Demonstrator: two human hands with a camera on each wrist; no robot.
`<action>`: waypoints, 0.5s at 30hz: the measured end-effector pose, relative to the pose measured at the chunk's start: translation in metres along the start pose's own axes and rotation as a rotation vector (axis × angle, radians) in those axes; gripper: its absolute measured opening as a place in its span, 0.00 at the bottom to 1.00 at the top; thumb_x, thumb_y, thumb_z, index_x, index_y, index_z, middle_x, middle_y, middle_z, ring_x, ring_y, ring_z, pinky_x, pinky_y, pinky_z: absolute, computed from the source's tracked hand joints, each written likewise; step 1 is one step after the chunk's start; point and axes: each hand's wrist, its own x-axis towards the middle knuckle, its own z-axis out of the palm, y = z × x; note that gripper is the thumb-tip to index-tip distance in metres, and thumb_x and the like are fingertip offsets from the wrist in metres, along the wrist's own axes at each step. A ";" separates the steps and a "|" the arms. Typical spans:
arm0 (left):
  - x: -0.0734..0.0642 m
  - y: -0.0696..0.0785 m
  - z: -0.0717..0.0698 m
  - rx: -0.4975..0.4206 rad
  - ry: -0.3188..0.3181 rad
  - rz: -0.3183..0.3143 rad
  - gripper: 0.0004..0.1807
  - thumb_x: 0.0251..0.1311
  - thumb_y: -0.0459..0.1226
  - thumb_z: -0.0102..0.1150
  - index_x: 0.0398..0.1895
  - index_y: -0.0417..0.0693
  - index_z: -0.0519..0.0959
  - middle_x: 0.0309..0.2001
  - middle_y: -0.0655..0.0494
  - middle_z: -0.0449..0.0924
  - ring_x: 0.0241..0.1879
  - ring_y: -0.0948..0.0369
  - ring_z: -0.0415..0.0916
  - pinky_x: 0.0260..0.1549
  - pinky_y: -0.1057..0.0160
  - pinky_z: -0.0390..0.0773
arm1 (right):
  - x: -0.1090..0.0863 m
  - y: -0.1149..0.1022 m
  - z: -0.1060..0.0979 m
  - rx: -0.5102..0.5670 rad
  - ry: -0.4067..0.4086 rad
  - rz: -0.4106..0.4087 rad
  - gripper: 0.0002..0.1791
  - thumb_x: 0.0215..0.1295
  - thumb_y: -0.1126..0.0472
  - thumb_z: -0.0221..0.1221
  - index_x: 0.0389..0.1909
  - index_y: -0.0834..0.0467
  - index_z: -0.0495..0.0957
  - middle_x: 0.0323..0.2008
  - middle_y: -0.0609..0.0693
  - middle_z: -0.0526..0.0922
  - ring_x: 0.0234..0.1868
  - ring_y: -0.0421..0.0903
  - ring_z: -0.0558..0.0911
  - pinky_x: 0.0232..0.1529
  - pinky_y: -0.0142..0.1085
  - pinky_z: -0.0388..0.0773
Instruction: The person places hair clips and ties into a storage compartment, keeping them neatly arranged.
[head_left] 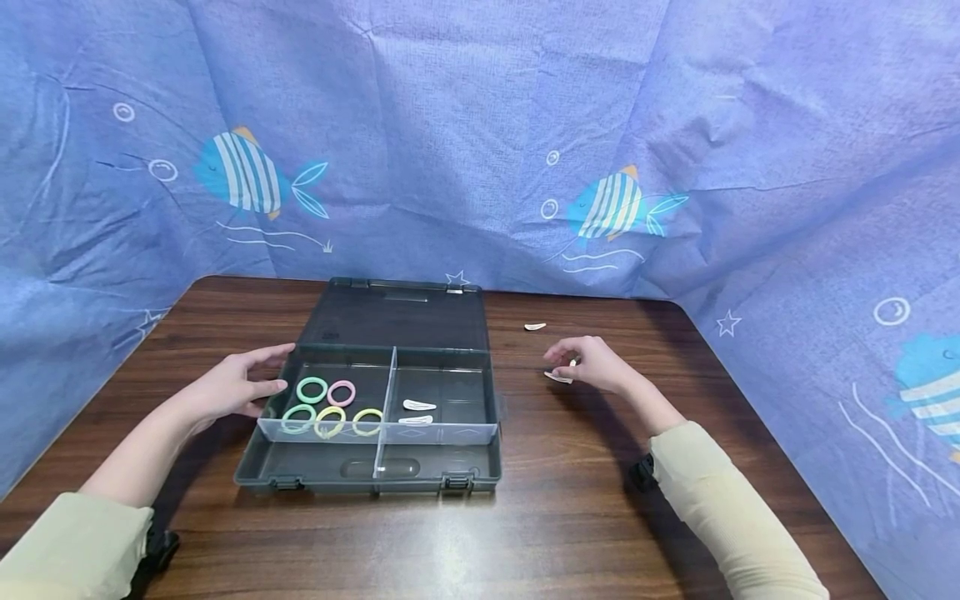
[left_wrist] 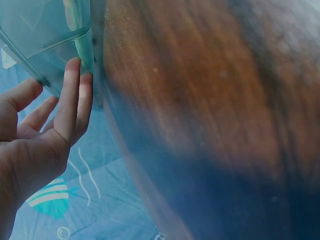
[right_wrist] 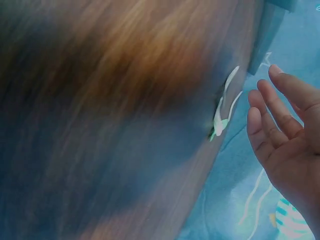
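My left hand (head_left: 225, 387) touches the left wall of a dark translucent divided box (head_left: 450, 379) with straight, spread fingers. My right hand (head_left: 596, 364) hovers close over a white snap hair clip (head_left: 557, 377) on the table, right of the box. In the right wrist view its fingers are loosely bent and apart from the white clips (right_wrist: 219, 122), which show a bit of green. Two white hair clips (head_left: 418, 406) lie in the box's right back compartment. Green, pink and yellow ring-shaped hair ties (head_left: 312, 390) fill part of the left one.
The box's lid (head_left: 408, 317) lies folded back behind it. Another white hair clip (head_left: 535, 327) is farther back on the brown wooden table (head_left: 450, 550). A blue fish-print curtain (head_left: 450, 167) hangs behind the table and along its sides.
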 end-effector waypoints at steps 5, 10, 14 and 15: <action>-0.001 0.001 0.000 0.001 0.002 0.001 0.38 0.67 0.37 0.53 0.74 0.41 0.46 0.66 0.27 0.50 0.51 0.44 0.74 0.36 0.53 0.82 | 0.002 0.008 0.003 -0.015 -0.020 0.036 0.12 0.51 0.67 0.67 0.39 0.61 0.82 0.32 0.50 0.85 0.33 0.43 0.81 0.36 0.36 0.78; -0.001 0.002 0.000 0.005 0.005 0.001 0.38 0.66 0.37 0.53 0.74 0.41 0.46 0.66 0.27 0.50 0.51 0.45 0.74 0.36 0.53 0.82 | 0.004 0.015 0.006 -0.012 -0.037 0.054 0.11 0.51 0.68 0.67 0.37 0.61 0.82 0.30 0.51 0.85 0.30 0.41 0.80 0.31 0.29 0.75; -0.001 0.001 0.001 -0.006 -0.001 0.004 0.38 0.67 0.37 0.53 0.74 0.41 0.45 0.66 0.26 0.50 0.52 0.42 0.73 0.37 0.52 0.82 | 0.005 0.018 0.008 -0.003 -0.052 0.073 0.10 0.50 0.69 0.67 0.36 0.61 0.83 0.28 0.49 0.84 0.27 0.40 0.79 0.29 0.28 0.74; -0.001 0.000 0.001 -0.007 -0.002 0.005 0.38 0.67 0.37 0.53 0.74 0.41 0.45 0.67 0.26 0.50 0.53 0.41 0.73 0.37 0.52 0.82 | 0.005 0.018 0.009 -0.009 -0.055 0.077 0.10 0.50 0.68 0.67 0.36 0.61 0.83 0.27 0.49 0.84 0.26 0.39 0.78 0.28 0.28 0.73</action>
